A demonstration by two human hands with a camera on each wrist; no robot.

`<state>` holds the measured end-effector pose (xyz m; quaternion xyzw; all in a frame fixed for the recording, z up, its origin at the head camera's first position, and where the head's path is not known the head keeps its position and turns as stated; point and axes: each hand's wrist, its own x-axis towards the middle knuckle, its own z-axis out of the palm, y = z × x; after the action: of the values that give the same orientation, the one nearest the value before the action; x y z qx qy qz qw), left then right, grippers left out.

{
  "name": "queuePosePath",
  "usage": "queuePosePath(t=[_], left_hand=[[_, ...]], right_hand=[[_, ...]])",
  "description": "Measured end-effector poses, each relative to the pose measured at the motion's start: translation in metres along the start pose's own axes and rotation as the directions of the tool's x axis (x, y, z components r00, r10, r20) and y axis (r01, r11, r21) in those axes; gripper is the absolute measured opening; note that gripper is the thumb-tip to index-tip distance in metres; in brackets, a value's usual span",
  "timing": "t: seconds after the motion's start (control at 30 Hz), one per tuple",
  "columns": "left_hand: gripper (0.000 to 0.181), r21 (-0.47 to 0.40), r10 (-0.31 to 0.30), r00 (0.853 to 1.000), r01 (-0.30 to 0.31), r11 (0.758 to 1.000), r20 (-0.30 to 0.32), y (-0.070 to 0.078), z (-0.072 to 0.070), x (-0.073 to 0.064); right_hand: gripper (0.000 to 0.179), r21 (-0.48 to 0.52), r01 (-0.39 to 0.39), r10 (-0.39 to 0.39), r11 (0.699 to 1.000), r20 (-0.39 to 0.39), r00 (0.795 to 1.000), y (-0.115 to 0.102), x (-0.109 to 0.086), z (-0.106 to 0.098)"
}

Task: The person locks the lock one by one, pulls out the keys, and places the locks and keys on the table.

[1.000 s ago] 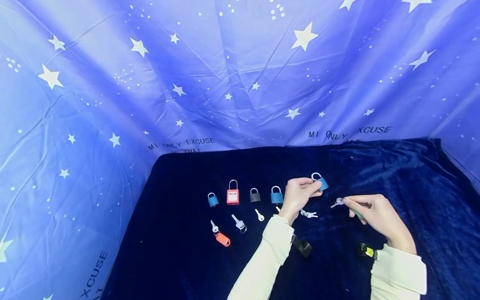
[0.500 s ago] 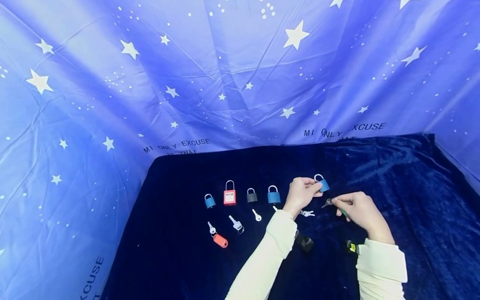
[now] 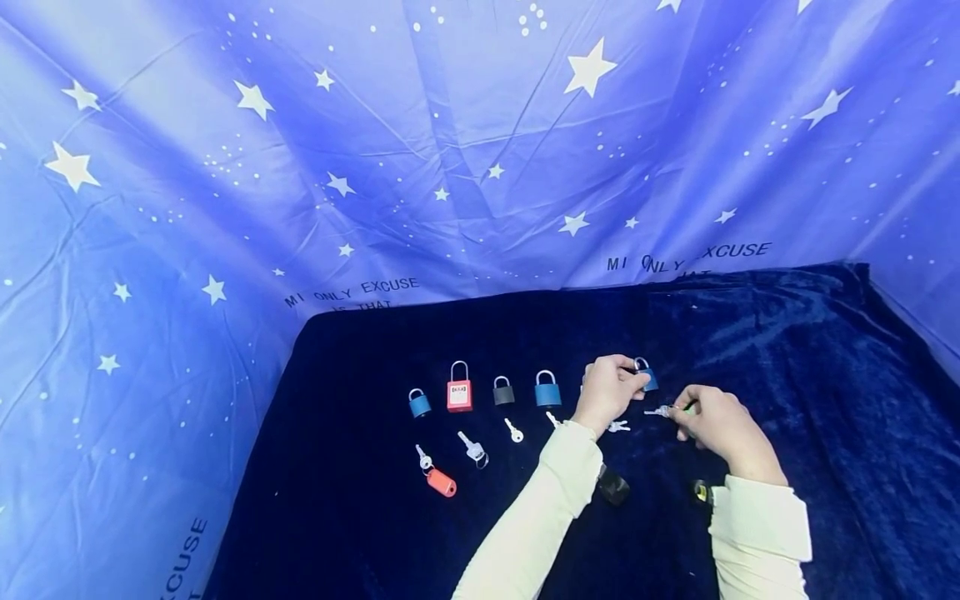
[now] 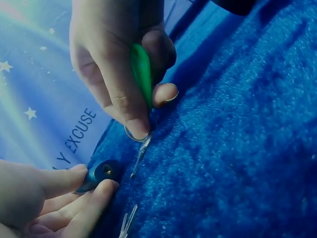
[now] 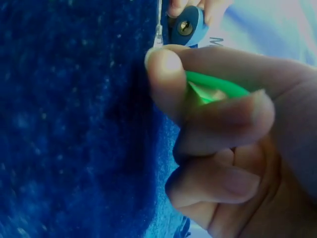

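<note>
My left hand grips a blue padlock by its body, thumb on one side and fingers on the other. In the left wrist view the lock's bottom face, with its brass keyhole, points toward the key. My right hand pinches a silver key at its head, beside a split ring. A green key tag hangs from that ring and lies inside the curled fingers, seen also in the right wrist view. The key's tip is close to the padlock but apart from it.
On the dark blue velvet cloth stand a small blue padlock, a red padlock, a black padlock and a larger blue padlock. Several keys lie before them, one with a red tag. A starry curtain hangs behind.
The right hand has moved left with the key, closing on the padlock. The left hand has lowered the padlock slightly and turned it. The view has shifted a little.
</note>
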<state>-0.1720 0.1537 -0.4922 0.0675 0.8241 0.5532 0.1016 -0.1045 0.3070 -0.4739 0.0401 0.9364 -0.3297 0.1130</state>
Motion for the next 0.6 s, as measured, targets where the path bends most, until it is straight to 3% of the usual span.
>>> queuePosePath(t=[0.17, 0.43, 0.6], left_hand=[[0.024, 0.064, 0.011, 1.000, -0.011, 0.998, 0.008, 0.000, 0.001, -0.002], [0.020, 0.117, 0.088, 0.994, -0.080, 0.990, -0.066, 0.003, -0.001, -0.002], [0.019, 0.118, 0.114, 0.993, -0.109, 0.987, -0.043, 0.006, -0.006, -0.004]], right_hand=[[0.013, 0.005, 0.004, -0.004, 1.000, 0.010, 1.000, 0.000, -0.002, -0.001], [0.022, -0.055, 0.035, -0.035, 0.998, 0.004, 0.999, 0.002, -0.005, -0.009], [0.023, -0.129, 0.034, -0.038, 0.991, -0.021, 0.999, 0.006, -0.008, -0.017]])
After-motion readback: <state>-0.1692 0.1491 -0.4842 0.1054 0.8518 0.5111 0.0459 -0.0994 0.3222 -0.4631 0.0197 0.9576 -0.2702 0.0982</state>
